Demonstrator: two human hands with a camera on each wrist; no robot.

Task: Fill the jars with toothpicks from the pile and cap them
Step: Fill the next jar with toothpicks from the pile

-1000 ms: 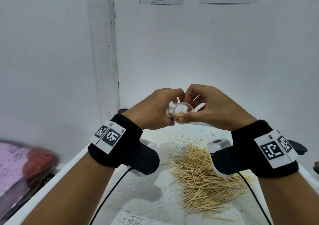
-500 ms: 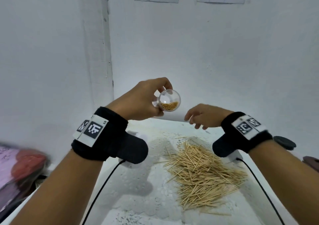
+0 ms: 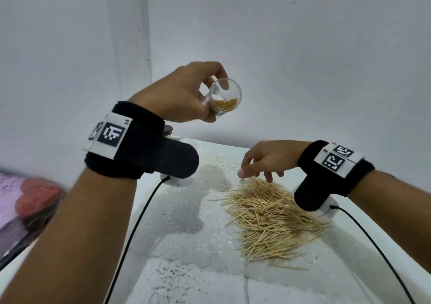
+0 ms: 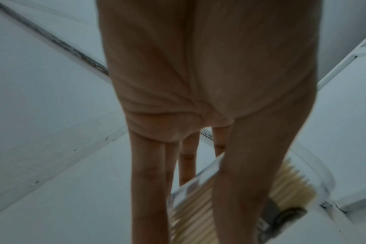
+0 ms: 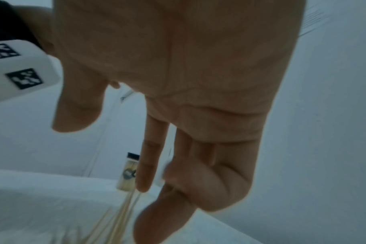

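Observation:
My left hand (image 3: 186,93) holds a clear jar (image 3: 225,98) up in the air, tilted with its open mouth towards me. A small bundle of toothpicks lies in the jar's lower side. In the left wrist view my fingers (image 4: 148,173) wrap round the jar (image 4: 190,206). My right hand (image 3: 256,163) hangs low over the far edge of the toothpick pile (image 3: 268,215), fingers loose and pointing down, holding nothing. The right wrist view shows that hand (image 5: 178,82) open above a few toothpicks (image 5: 123,214).
The pile lies on a white foam table (image 3: 186,268) set in a corner of white walls. A capped jar with a black lid (image 5: 128,171) stands at the back; a black lid (image 3: 168,129) shows behind my left wrist. A pink and red bundle (image 3: 30,198) lies off the table's left edge.
My hands were together at the jar's mouth a second ago. The right hand has let go and dropped to the pile. The left hand has lifted the jar slightly.

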